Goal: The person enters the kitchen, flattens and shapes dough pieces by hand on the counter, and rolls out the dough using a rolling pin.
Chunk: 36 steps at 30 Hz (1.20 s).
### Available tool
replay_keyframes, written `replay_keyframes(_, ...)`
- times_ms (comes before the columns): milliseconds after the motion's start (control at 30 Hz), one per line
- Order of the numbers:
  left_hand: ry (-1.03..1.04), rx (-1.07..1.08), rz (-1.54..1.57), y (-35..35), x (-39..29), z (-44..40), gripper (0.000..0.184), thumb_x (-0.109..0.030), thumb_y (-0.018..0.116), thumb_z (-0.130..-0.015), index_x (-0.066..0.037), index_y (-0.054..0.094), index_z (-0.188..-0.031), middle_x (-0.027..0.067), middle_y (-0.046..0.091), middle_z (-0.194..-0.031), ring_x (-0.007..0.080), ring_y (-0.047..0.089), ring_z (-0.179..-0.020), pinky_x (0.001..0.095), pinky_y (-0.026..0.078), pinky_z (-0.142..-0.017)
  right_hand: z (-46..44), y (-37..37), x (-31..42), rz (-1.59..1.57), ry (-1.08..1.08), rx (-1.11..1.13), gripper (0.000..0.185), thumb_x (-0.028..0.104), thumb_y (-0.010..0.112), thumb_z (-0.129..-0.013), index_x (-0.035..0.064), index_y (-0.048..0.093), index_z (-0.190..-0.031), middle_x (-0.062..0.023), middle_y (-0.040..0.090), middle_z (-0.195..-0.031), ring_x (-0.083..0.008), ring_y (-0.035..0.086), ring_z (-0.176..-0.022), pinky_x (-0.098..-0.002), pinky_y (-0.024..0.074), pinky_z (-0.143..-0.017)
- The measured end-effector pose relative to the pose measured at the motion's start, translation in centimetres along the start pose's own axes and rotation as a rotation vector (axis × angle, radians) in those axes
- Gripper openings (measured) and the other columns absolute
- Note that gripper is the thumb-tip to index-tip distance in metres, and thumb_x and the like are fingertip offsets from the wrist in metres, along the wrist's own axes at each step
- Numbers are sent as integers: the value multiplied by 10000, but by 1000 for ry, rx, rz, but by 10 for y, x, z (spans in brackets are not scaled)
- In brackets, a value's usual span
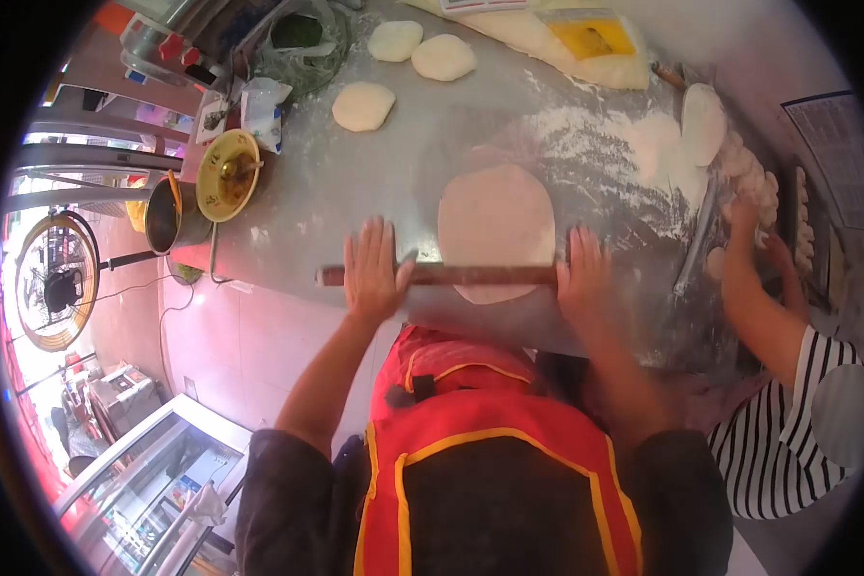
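A flattened, rounded sheet of dough (496, 216) lies on the metal worktop (355, 182) in front of me. Across its near part rests a dark wooden rolling pin (480, 275). My left hand (372, 269) lies flat over the pin's left end, fingers stretched forward. At the right end, my right hand (584, 269) also presses with straight fingers; it is slightly blurred. Both palms touch the pin, and neither hand wraps round it. The dough's near edge shows on my side of the pin.
Several round dough pieces (364, 106) sit at the far left. A yellow bowl (228, 177) stands by the left edge, near a pot (166, 213). Loose flour (624, 154) covers the right. Another person's hand (745, 209) is among small dough pieces (754, 173) there.
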<state>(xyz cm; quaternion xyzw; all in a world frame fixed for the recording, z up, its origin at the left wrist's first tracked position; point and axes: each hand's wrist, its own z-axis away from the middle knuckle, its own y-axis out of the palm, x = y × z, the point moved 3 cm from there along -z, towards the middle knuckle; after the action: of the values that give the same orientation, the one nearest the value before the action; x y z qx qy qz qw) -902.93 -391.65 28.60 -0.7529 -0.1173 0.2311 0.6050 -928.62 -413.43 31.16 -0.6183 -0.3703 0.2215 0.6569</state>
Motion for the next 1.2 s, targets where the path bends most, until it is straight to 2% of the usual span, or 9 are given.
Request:
replay_keyframes(133,-53,112,-9,-10,-17,56,666,-379,573,-871,-12,390,-1395,193,343,-1479,327,305,-1379,546,209,-1113,69,16,-2,-77,-11,-72,531,275,494,-938,28,392,-1396,-184,379,-1452,-331,344,-1354,-540,225,-1109)
replay_keyframes(400,1,9,-178,4,17,-49,612,-396,559,-893,-67,418,-1390,163,348,-1483,325,334,-1367,549,244,-1094,-60,25,-19,25,20,-33,597,350,491,-950,39,335,-1434,-192,370,-1460,-333,332,-1363,-536,206,-1123)
replay_keyframes(567,216,118,161,-18,4,11,401,-267,610,-846,-57,540,-1180,172,487,-1314,326,453,-1240,482,367,-993,-22,27,-9,-150,86,28,620,307,563,-903,39,348,-1419,-195,443,-1380,-366,409,-1271,-505,287,-1063)
replay_keyframes(700,157,298,192,-25,-1,1,187,-151,627,-787,-55,549,-927,139,594,-975,313,563,-1000,434,425,-856,-109,63,-8,-608,456,102,563,253,724,-777,-5,524,-1236,-193,636,-1067,-323,621,-954,-442,482,-832)
replay_keyframes(800,145,193,206,-33,-3,17,220,-136,640,-754,-51,513,-913,118,585,-842,311,588,-856,426,446,-773,-150,61,-7,-830,503,573,440,239,774,-719,-32,627,-1032,-180,671,-849,-305,651,-747,-409,516,-686)
replay_keyframes(900,80,208,227,-43,-1,42,298,-132,656,-712,-54,497,-952,121,588,-852,315,594,-829,420,459,-741,-167,69,10,-858,355,591,279,193,770,-702,23,673,-902,-102,663,-783,-211,631,-731,-353,484,-602)
replay_keyframes(1067,16,210,273,-42,12,66,322,-119,671,-697,-57,502,-964,120,591,-859,311,596,-821,422,462,-742,-197,70,151,-287,-399,562,274,218,709,-680,69,662,-905,-143,664,-857,-297,636,-751,-415,492,-665)
replay_keyframes(1133,17,219,290,-38,17,73,323,-117,675,-701,-54,506,-969,122,594,-865,312,597,-832,426,463,-743,-200,92,205,-376,-708,507,213,245,677,-718,80,638,-846,-161,648,-872,-357,619,-792,-446,490,-700)
replay_keyframes(1200,12,201,307,-41,22,73,323,-117,676,-706,-51,512,-975,125,599,-871,314,599,-838,429,465,-743,-208,107,217,-362,-708,347,206,250,669,-730,77,620,-831,-158,639,-859,-373,608,-799,-467,477,-703)
